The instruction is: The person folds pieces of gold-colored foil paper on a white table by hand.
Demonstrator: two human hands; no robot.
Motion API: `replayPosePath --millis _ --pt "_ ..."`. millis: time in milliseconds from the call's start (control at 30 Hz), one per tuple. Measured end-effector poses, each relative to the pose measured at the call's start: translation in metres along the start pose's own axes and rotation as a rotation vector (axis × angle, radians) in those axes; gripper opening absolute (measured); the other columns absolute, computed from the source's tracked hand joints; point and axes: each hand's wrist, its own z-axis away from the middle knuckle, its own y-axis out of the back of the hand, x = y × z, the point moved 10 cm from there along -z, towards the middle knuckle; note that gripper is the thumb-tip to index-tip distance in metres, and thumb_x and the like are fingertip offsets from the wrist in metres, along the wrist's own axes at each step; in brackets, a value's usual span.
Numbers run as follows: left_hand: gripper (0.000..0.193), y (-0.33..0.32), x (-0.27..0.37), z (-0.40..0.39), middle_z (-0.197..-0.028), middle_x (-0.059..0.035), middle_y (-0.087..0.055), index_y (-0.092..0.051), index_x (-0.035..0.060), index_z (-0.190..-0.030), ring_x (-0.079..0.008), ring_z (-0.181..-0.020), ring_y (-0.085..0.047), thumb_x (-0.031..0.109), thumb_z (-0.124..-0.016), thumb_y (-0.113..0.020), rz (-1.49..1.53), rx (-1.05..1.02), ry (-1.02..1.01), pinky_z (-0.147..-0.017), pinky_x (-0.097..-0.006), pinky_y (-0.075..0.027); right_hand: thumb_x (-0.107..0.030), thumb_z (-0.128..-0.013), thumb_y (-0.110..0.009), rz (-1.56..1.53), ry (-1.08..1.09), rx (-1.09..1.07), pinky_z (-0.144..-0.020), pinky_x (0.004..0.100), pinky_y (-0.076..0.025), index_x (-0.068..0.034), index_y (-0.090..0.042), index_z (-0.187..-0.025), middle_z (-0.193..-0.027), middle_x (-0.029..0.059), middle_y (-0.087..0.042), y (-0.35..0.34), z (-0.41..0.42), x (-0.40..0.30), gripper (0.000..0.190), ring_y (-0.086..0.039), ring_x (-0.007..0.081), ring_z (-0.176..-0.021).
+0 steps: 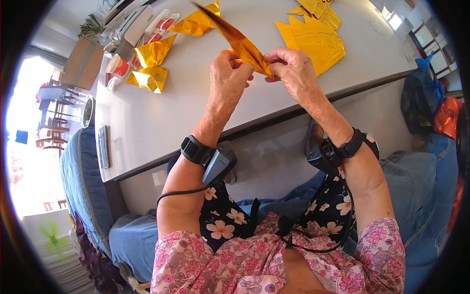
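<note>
Both hands hold one folded piece of gold foil paper (244, 44) above the white table (183, 106). My left hand (231, 71) pinches its lower left edge between thumb and fingers. At its lower right end, my right hand (290, 66) grips the narrow tip. The other end of the piece points up and to the left. To the right lies a fanned stack of flat folded gold paper (312, 44), with more gold pieces (321, 11) beyond it. Several puffed gold paper shapes (148, 79) stand left of my left hand.
A red and white paper cup (117, 65), a crumpled tissue (113, 83) and small packages (161, 27) are at the table's left. A flat dark-framed object (104, 147) lies near the left edge. Plastic bags (418, 99) are at the far right, and a cardboard box (82, 63) stands beyond the table.
</note>
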Motion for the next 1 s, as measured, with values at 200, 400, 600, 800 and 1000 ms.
replayPosePath --millis 200,400,600,800,1000 --pt "0.027 0.010 0.002 0.000 -0.082 -0.0141 -0.061 -0.051 -0.0095 -0.095 -0.0159 -0.066 -0.062 0.005 -0.073 -0.055 0.014 0.129 0.007 -0.052 -0.0230 -0.048 0.004 -0.078 -0.052 0.230 0.162 0.023 -0.058 0.0308 -0.052 0.007 -0.060 -0.084 -0.076 0.0165 -0.063 -0.007 0.006 -0.013 0.010 -0.064 0.0233 -0.065" --pt "0.032 0.035 -0.001 -0.005 -0.078 -0.0125 -0.059 -0.046 -0.0086 -0.097 -0.0152 -0.066 -0.059 0.011 -0.073 -0.055 0.126 0.218 0.025 -0.054 -0.0261 -0.049 0.007 -0.073 -0.055 0.450 0.473 0.019 -0.066 0.0383 -0.047 0.003 -0.057 -0.082 -0.079 0.0164 -0.060 -0.029 0.025 -0.044 0.010 -0.058 0.0348 -0.073" --pt "0.023 0.065 0.010 -0.007 -0.078 -0.0107 -0.059 -0.050 -0.0062 -0.093 -0.0137 -0.066 -0.057 0.009 -0.076 -0.054 0.226 0.404 -0.146 -0.054 -0.0259 -0.049 0.009 -0.074 -0.053 0.487 0.527 0.003 -0.068 0.0384 -0.047 0.002 -0.057 -0.085 -0.085 0.0164 -0.059 -0.031 0.029 -0.050 0.013 -0.058 0.0339 -0.077" --pt "0.012 0.117 0.016 0.000 -0.078 -0.0051 -0.059 -0.059 -0.0014 -0.085 -0.0116 -0.063 -0.053 0.002 -0.076 -0.051 0.310 0.650 -0.294 -0.056 -0.0270 -0.048 0.009 -0.073 -0.054 0.552 0.557 0.003 -0.069 0.0380 -0.048 0.002 -0.059 -0.087 -0.084 0.0155 -0.059 -0.029 0.030 -0.052 0.016 -0.058 0.0334 -0.078" --pt "0.015 0.124 0.018 0.000 -0.079 -0.0058 -0.063 -0.061 0.0023 -0.084 -0.0104 -0.063 -0.056 -0.001 -0.077 -0.049 0.426 0.568 -0.309 -0.056 -0.0256 -0.049 0.009 -0.074 -0.054 0.579 0.563 0.000 -0.069 0.0383 -0.048 0.001 -0.059 -0.087 -0.085 0.0154 -0.059 -0.024 0.027 -0.053 0.017 -0.058 0.0332 -0.078"
